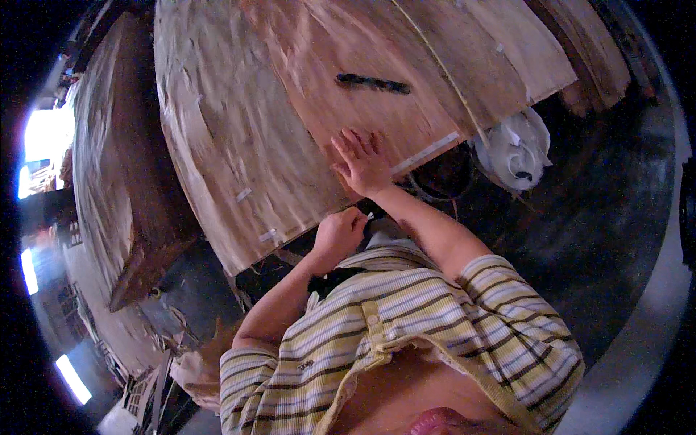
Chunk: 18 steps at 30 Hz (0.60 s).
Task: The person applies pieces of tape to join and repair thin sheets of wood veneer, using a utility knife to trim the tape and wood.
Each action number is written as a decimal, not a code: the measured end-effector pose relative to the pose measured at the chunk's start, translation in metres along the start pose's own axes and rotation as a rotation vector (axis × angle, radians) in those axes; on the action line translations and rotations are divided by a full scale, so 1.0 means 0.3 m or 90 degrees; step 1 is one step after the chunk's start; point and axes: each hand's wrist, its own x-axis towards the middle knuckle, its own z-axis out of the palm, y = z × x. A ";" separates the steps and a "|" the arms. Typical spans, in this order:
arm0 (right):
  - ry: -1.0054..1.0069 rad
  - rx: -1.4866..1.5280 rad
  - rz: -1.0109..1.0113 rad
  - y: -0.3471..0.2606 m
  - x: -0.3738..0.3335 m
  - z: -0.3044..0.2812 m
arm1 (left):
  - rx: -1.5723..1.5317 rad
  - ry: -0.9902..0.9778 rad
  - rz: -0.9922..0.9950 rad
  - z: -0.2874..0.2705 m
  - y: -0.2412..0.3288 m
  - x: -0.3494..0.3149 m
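My right hand [365,163] lies spread on a reddish-brown sheet of wood veneer [341,65], close to its near edge. Just below that edge, my left hand [341,235] is closed, with a small pale bit showing at its fingertips; what it holds is hidden. To the left, a paler, rippled veneer sheet [232,138] adjoins the reddish one, with short white tape pieces on it. A longer white tape strip [428,152] runs along the reddish sheet's near edge. Beyond my right hand lies a slim black tool [373,83], its kind unclear.
A thin cord or strip [442,65] crosses the sheets lengthwise. Below their right edge is a white bundle [515,148] beside a dark round container [442,174]. At the left stands a thick veneer stack [119,159], with scraps [170,330] on the floor below.
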 end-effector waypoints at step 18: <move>-0.028 -0.127 0.060 0.352 0.335 -0.058 | 0.125 0.010 -0.161 -0.071 -0.011 0.457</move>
